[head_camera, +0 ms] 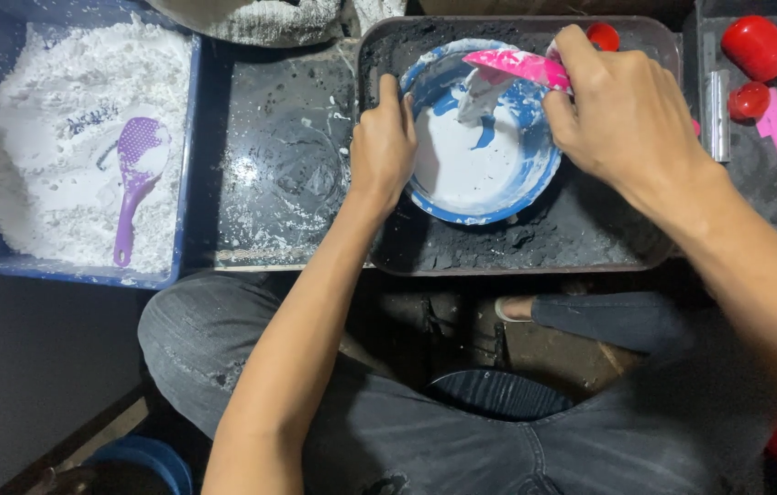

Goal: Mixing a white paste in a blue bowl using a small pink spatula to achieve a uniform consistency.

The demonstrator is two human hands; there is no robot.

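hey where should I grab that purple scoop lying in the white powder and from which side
Grip the purple scoop by its narrow handle, coming from above at the near end. The handle lies flat and exposed on the white powder in the blue bin, while the broad head is partly caked with powder.

Our left hand [383, 147] reached toward twelve o'clock on a straight bare forearm, fingers curled downward and thumb pointing ahead. Our right hand [622, 115] came in from four o'clock, wrist bent, its grip closed tight, knuckles facing upward.
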